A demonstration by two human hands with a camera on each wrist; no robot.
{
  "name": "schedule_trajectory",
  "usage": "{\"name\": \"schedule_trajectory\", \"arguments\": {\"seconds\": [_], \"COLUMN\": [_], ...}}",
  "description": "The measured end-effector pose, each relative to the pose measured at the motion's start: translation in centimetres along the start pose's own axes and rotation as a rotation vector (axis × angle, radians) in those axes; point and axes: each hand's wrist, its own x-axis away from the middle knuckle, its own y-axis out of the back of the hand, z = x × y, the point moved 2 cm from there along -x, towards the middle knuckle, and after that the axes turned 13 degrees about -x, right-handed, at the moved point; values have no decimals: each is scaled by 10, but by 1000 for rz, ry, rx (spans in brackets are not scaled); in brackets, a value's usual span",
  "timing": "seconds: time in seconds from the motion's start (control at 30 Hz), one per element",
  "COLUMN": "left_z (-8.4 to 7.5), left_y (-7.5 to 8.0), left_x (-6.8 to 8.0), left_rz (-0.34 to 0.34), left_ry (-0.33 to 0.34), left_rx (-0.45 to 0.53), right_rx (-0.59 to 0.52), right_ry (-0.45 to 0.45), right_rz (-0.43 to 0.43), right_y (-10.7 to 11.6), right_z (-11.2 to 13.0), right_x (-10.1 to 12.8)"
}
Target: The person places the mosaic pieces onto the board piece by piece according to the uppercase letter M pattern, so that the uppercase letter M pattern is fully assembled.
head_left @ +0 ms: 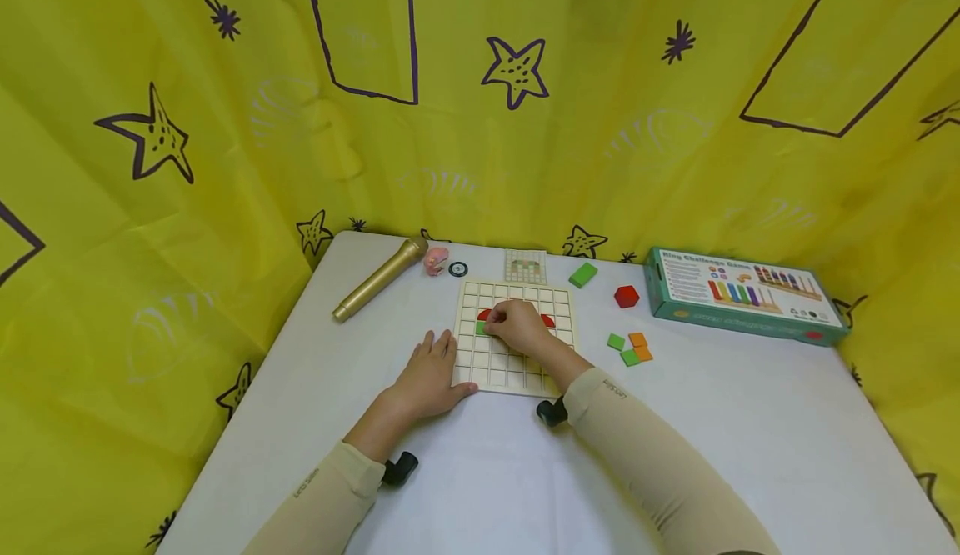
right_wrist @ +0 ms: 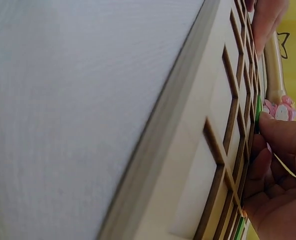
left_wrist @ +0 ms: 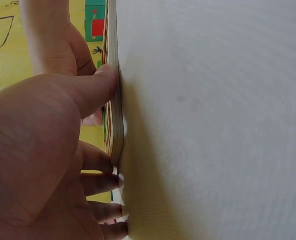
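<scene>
Where the hands (head_left: pixel 429 378) are, the board (head_left: pixel 498 376) lies under the right (head_left: pixel 520 327).

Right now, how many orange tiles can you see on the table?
2: the far orange tile and the near orange tile, together to the right of the gridded board. More could be hidden beneath them or under the right hand.

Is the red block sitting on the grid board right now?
No, the red block rests on the white table, between the grid board and the green game box.
</scene>
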Motion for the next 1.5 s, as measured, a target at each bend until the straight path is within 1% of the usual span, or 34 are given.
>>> {"name": "schedule_trajectory", "arguments": {"seconds": [0.17, 0.3, 0.43, 0.6, 0.83, 1.03, 1.27, 1.5], "left_z": [-2, -3, -3, -1, -2, -3, -2, -3], "left_y": [0, 1, 2, -2, 0, 1, -2, -1], "left_x": [0, 0, 0, -2, 0, 0, -1, -1], "left_rz": [2, 0, -1, 6, 6, 6, 0, -3], "left_ry": [2, 4, 13, 24, 27, 21, 16, 8], "left_rx": [-1, -4, -5, -2, 7, 11, 4, -2], "right_rx": [-48, -90, -121, -148, -108, -74, -38, -52], "right_ry": [-2, 3, 14, -40, -103, -149, -154, -193], "right_rz": [6, 11, 10, -26, -70, -93, -122, -131], "right_y": [3, 11, 22, 43, 75, 97, 116, 131], "right_z": [-6, -10, -13, -22, -40, -58, -77, -89], "right_x": [3, 7, 15, 26, 44, 60, 74, 85]}}
